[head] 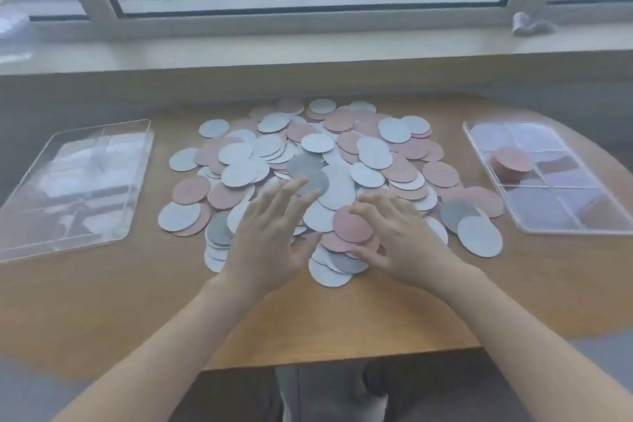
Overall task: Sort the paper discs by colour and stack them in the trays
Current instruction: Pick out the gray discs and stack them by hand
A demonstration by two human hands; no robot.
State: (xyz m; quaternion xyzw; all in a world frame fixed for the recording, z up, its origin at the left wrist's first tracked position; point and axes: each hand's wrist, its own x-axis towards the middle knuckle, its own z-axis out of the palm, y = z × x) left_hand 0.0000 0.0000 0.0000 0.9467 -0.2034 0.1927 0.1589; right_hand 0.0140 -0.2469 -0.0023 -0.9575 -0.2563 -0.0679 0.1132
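A big heap of paper discs in white, pink and grey covers the middle of the wooden table. My left hand lies over the near part of the heap with fingers spread and straight, holding nothing. My right hand pinches a pink disc between thumb and fingers at the heap's near edge. A clear tray stands at the left with no discs visible in it. Another clear tray at the right holds a small stack of pink discs.
Behind the table runs a window sill with a crumpled cloth at the right. The table's near edge is just in front of my lap. Bare wood lies between the heap and each tray.
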